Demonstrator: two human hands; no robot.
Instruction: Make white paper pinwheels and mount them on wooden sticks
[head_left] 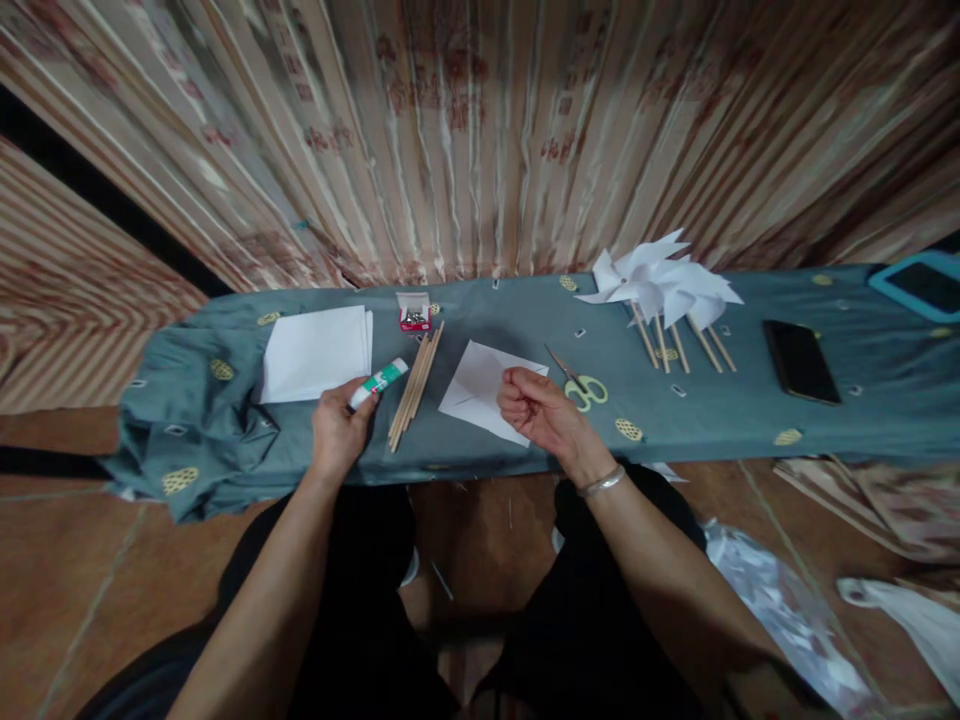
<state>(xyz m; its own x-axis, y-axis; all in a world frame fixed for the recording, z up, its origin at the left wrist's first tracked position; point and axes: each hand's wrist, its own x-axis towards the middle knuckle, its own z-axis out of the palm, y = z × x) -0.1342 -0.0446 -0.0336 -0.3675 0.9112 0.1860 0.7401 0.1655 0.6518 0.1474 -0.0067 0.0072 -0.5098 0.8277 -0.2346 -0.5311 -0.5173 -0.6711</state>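
My left hand point(342, 428) is closed round a green and white glue stick point(381, 381), its end pointing up to the right. My right hand point(544, 408) is curled shut over the right part of a cut, creased square of white paper point(476, 390); whether something is between its fingers is hidden. Scissors with pale green handles point(586, 392) lie just to the right of that hand. Between my hands is a bundle of several wooden sticks point(415, 390), with a small red box of metal pins point(414, 314) behind it.
White paper sheets point(319, 350) are stacked on the left of the cloth-covered table point(495, 300). Several paper pinwheels point(664, 285) on sticks lie at the right, then a black phone point(801, 362) and a blue-framed device point(919, 285). A curtain point(465, 130) hangs behind.
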